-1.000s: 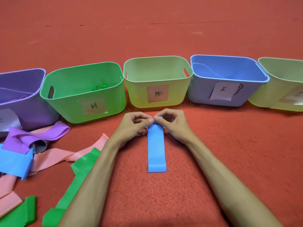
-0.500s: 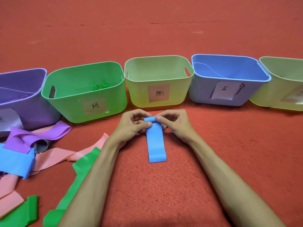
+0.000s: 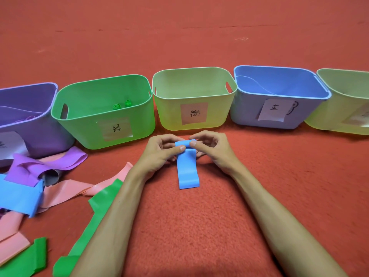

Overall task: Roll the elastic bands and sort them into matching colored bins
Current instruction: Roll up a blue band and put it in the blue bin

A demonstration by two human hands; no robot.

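Elastic bands, loose (image 3: 30, 182): heap at left edge of frame, purple, blue, pink and green, unrolled, on the red carpet (image 3: 199, 226).
Purple bin (image 3: 40, 136): far left, label partly cut off.
Green bin (image 3: 83, 128): two small green rolls (image 3: 121, 104) inside.
Left hand (image 3: 159, 154): centre frame, thumb and fingers pinching the left side of the rolled end.
Blue band (image 3: 187, 170): centre, below the yellow-green bin (image 3: 171, 116); long axis runs top to bottom of frame, rolled end uppermost between both hands, flat tail trailing toward lower frame.
Right hand (image 3: 211, 148): mirrors the left, pinching the roll's right side. Both hands equally near.
Blue bin (image 3: 245, 114): upper right of the roll; judged the destination, nearer the right hand.
Second yellow-green bin (image 3: 329, 116): far right.
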